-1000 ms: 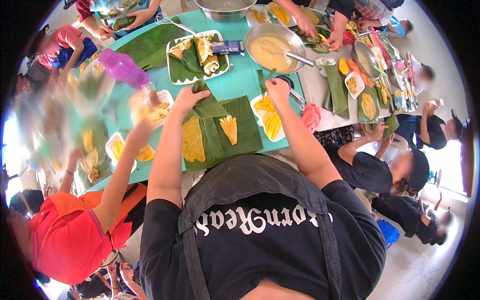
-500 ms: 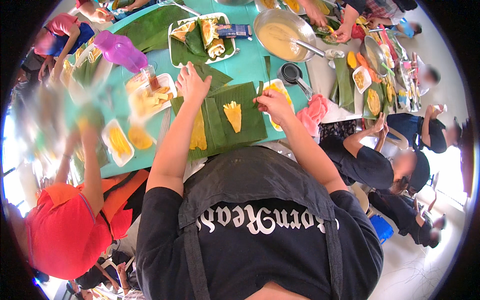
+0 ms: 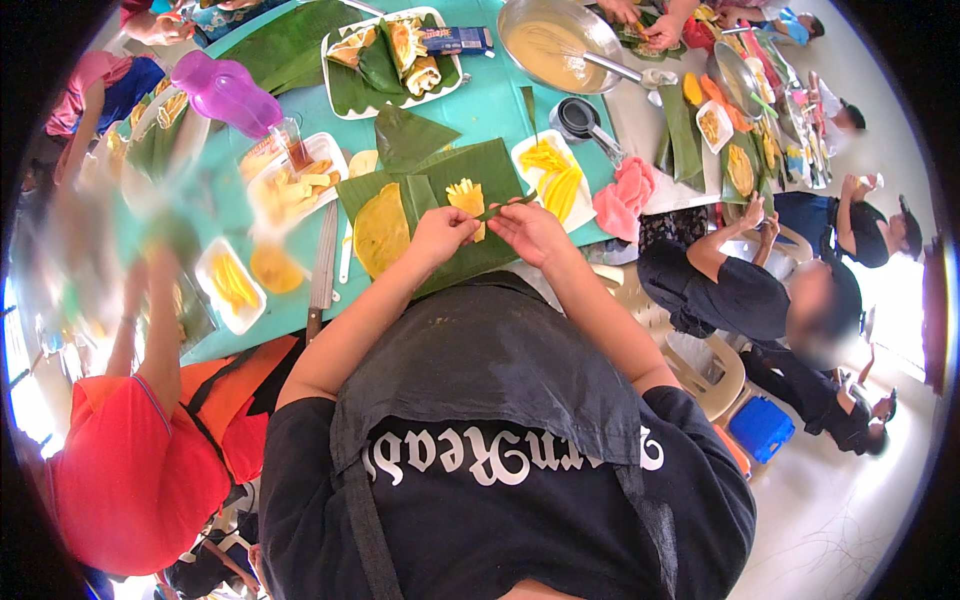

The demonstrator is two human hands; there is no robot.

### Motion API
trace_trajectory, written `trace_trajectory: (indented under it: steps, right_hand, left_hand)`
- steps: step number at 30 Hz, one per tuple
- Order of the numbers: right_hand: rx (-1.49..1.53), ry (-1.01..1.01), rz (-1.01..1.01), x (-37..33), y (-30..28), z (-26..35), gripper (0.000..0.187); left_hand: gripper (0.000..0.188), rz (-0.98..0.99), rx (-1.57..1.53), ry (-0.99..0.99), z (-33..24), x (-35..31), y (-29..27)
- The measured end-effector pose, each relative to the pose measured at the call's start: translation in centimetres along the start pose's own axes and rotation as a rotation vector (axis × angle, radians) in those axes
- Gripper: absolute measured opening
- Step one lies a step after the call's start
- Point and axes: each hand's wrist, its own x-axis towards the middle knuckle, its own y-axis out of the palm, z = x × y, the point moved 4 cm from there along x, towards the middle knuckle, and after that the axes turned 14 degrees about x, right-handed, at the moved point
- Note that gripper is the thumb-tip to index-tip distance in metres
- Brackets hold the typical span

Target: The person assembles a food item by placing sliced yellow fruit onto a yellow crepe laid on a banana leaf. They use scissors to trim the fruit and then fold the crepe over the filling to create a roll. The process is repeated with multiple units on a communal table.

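Note:
Both hands are in front of me, low over a banana leaf (image 3: 490, 165) spread on the table. My left hand (image 3: 445, 236) and my right hand (image 3: 532, 234) are close together, each closed in a pinch on a thin green strip of banana leaf (image 3: 508, 206). Under the strip, partly hidden by my left fingers, lies a yellow crepe folded to a cone (image 3: 466, 196), pale sticks poking from its top. A flat yellow crepe (image 3: 382, 230) lies left of it on the leaf. Behind them is a loose pointed leaf piece (image 3: 412, 138).
Mango slices fill a white tray (image 3: 520, 150) at right, near measuring cups (image 3: 576, 117) and a pink cloth (image 3: 625, 195). A batter bowl (image 3: 510, 40) and a tray of rolled crepes (image 3: 335, 103) stand behind. A knife (image 3: 323, 262) lies left; a red-shirted person (image 3: 140, 470) works there, hands blurred.
My left hand, spread over the leaf's far left corner before, has come back toward me and right to pinch the leaf strip. My right hand has moved nearer and left, still holding it.

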Motion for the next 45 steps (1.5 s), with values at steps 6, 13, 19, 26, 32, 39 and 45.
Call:
trace_trajectory:
  steps: [6, 13, 19, 26, 32, 39, 45]
  right_hand:
    - [-0.294, -0.182, -0.004, -0.8, -1.9, 1.8, 0.018]
    - [-1.468, -1.027, 0.444, -2.0, 1.5, 3.1, 0.014]
    - [-1.468, -0.678, 0.256, 0.0, 0.8, -0.1, 0.019]
    - [-1.593, -0.809, 0.272, 0.9, 1.2, -2.2, 0.047]
    - [-1.665, -0.837, 0.230, 0.9, 1.8, -3.3, 0.061]
    - [-1.721, -0.798, 0.165, 1.7, 1.6, -4.4, 0.056]
    - [-1.687, -0.747, 0.082, 2.2, 1.6, -4.4, 0.050]
  left_hand:
    - [0.024, 0.001, 0.196, 0.014, 2.7, 0.2, 1.3]
    - [0.025, -0.080, 0.418, 0.030, 3.2, -0.1, 2.8]
    - [0.021, -0.118, 0.416, -0.123, 3.5, -1.6, 3.1]
    - [0.023, -0.133, 0.429, -0.129, 4.9, -2.2, 3.0]
    - [0.017, -0.167, 0.374, -0.082, 5.9, -1.0, 2.8]
    - [0.016, -0.109, 0.063, -0.136, 6.4, 0.1, 1.9]
    - [0.017, -0.177, 0.027, -0.138, 6.8, 0.6, 1.4]
